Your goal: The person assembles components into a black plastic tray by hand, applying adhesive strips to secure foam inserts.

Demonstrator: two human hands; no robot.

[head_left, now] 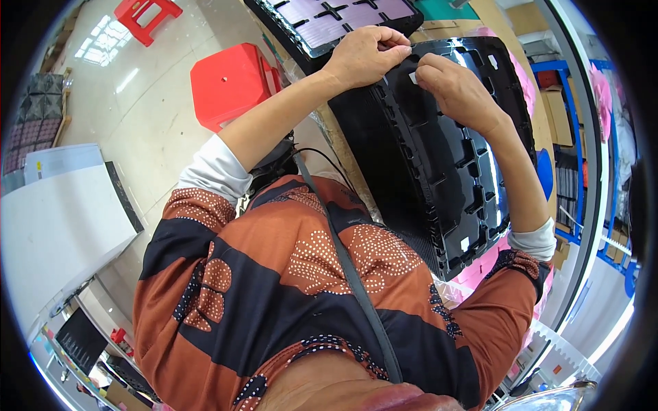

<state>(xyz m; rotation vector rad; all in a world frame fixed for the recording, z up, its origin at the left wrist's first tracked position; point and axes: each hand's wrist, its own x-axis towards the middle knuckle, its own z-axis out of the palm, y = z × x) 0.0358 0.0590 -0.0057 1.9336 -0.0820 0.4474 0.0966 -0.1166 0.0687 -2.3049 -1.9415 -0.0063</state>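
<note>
A large glossy black molded plastic tray (449,164) with slots and raised ribs lies on the table in front of me, tilted in view. Over its far edge is my left hand (363,56), thumb and forefinger pinched together; whatever they hold is too small to make out. Close by on the right, my right hand (458,90) has its fingers curled in a pinch above the tray, their contents hidden. Beside those fingertips a small white patch (413,78) shows on the black surface. Similar white patches sit near the tray's far right corner (493,62) and near end (465,244).
Beyond my left hand lies another black tray (329,24) with a shiny, pinkish striped surface and black crosses. A red stool (229,85) stands left of the table, another red stool (145,17) farther off. Pink wrapping (480,268) lies under the tray; blue shelving (581,171) is at right.
</note>
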